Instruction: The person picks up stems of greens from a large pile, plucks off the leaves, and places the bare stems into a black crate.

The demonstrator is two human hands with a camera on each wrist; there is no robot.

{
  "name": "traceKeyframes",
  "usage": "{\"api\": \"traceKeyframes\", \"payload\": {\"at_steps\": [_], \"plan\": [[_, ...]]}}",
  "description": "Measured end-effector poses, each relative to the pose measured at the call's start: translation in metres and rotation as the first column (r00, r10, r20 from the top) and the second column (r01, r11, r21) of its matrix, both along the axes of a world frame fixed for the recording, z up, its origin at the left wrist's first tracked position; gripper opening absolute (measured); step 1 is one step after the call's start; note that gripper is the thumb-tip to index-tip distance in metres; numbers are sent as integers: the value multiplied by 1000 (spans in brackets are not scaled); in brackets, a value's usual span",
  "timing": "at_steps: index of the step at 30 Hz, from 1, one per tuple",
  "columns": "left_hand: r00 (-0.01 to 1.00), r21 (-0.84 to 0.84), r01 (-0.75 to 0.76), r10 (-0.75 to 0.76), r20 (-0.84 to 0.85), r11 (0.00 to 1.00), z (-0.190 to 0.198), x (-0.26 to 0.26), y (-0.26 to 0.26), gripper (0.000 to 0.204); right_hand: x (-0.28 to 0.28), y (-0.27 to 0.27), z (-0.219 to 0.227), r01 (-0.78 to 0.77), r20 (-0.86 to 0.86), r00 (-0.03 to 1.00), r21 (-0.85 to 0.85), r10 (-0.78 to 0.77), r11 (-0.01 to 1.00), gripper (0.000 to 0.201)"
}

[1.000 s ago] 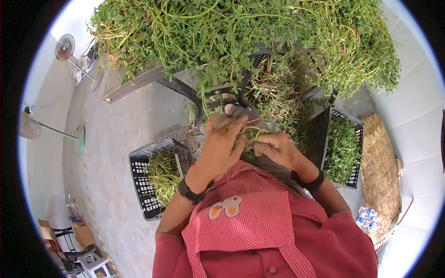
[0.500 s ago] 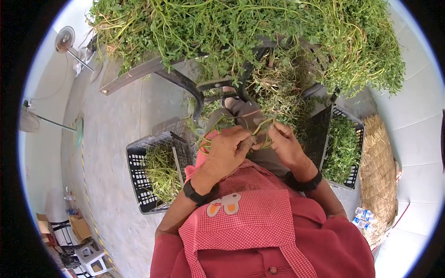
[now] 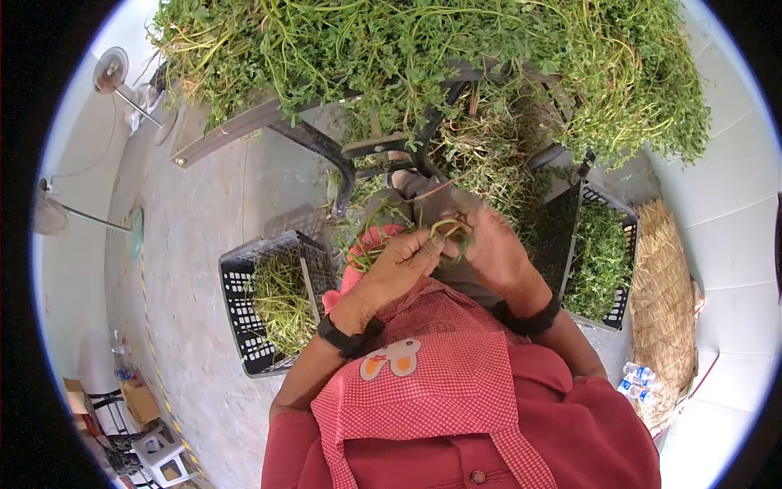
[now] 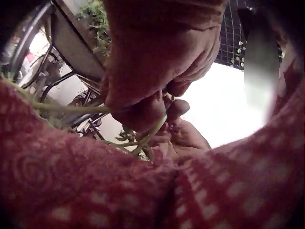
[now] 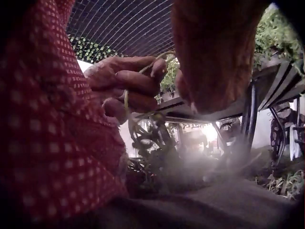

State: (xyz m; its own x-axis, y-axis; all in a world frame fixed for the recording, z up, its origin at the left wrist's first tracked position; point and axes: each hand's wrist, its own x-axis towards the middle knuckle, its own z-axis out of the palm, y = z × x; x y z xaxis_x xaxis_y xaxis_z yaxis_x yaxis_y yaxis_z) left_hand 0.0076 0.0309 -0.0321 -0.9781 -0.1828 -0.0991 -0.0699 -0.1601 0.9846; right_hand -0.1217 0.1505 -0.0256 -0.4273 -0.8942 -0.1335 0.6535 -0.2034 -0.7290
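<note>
My left hand (image 3: 399, 269) is held over the lap, thumb and fingers pinching a thin green plant stem (image 3: 444, 225). In the right wrist view, that stem bends over the curled left fingers (image 5: 138, 82) and hangs down to a small leafy tuft (image 5: 152, 138). More green stems (image 3: 373, 236) stick out on the far left side of the left hand. My right hand (image 3: 503, 257), blurred by motion, is just right of the stem's looped end. I cannot tell whether its fingers hold anything.
A table piled with leafy green stems (image 3: 391, 57) stands ahead, with cut stems (image 3: 489, 155) heaped beneath. Black crates hold pale stems (image 3: 281, 306) at left and leafy greens (image 3: 601, 261) at right. A rolled straw mat (image 3: 664, 301) and water bottles (image 3: 638, 381) lie farther right.
Both hands came down from farther forward, the left turning so its stems trail leftward. In the last half second the left hand stays nearly still while the right moves quickly beside the stem.
</note>
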Motion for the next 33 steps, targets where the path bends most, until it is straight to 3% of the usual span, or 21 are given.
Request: {"api": "traceKeyframes", "payload": {"at_steps": [2, 4, 8, 10, 11, 13, 14, 15, 16, 17, 18, 19, 20, 21, 22, 23, 25, 26, 29, 31, 33], "plan": [[1000, 46, 17, -18, 16, 999, 4, 1, 3, 32, -9, 7, -11, 18, 59, 998, 14, -19, 1000, 36], [999, 90, 31, -34, 33, 996, 10, 3, 4, 32, -14, 10, -14, -101, 8, 995, -19, 101, 995, 37], [1000, 52, -15, 16, -8, 999, 13, 2, 1, 31, -13, 10, -11, -66, 15, 998, 39, 66, 997, 37], [999, 50, -31, 32, -16, 998, 11, 3, 0, 30, -16, 13, -20, -207, -346, 915, 42, 209, 977, 44], [992, 17, -106, 107, -72, 994, 11, 3, -1, 29, -15, 12, -26, -205, -342, 916, 46, 209, 978, 44], [975, -10, -185, 182, -126, 983, 16, 3, -10, 28, -8, -15, -23, 8, -370, 928, -97, -43, 995, 43], [940, 251, -235, 285, -189, 939, 24, 6, -20, 27, -11, -34, -26, 9, -358, 933, -95, -42, 995, 43], [888, 496, -250, 401, -225, 832, 33, 8, -26, 26, -21, -58, -29, -47, -627, 778, 0, 37, 999, 43], [900, 686, -79, 347, -263, 724, 40, 12, -28, 27, -22, -76, -32, -77, -831, 540, 104, 129, 992, 43], [900, 682, -88, 352, -259, 726, 46, 18, -27, 27, -13, -87, -37, -84, -828, 545, 99, 129, 992, 43], [917, 682, -87, 325, -229, 726, 51, 26, -24, 24, -3, -98, -41, -153, -951, 58, 293, 304, 944, 43], [933, 682, -87, 299, -199, 726, 54, 35, -23, 21, 3, -105, -49, -111, -806, -446, 482, 390, 869, 44], [912, 709, -144, 370, -175, 691, 53, 49, -30, 17, 7, -104, -60, -118, -810, -444, 477, 384, 871, 44], [910, 710, -150, 376, -172, 688, 57, 58, -42, 17, 10, -98, -76, -132, -895, -361, 328, 263, 935, 43], [854, 758, -238, 502, -135, 608, 62, 67, -52, 16, 7, -93, -80, -139, -950, -283, 175, 130, 975, 43], [783, 798, -317, 617, -84, 512, 66, 77, -62, 15, -2, -85, -83, -154, -949, -285, 184, 134, 971, 43], [721, 831, -180, 645, -252, 526, 69, 94, -83, 12, -11, -66, -75, -180, -842, -156, 538, 516, 823, 36], [724, 831, -183, 644, -247, 525, 76, 99, -91, 12, -13, -59, -77, -181, -842, -150, 538, 518, 823, 36], [616, 800, -30, 641, -457, 599, 94, 103, -99, 18, -8, -45, -81, -123, -829, -258, 538, 497, 834, 33], [595, 784, -56, 651, -470, 618, 102, 99, -98, 24, 2, -46, -91, -259, -779, -471, 572, 415, 778, 32], [596, 808, -107, 688, -414, 579, 104, 92, -95, 30, 7, -49, -95, -214, -774, -441, 583, 455, 784, 31]]}}
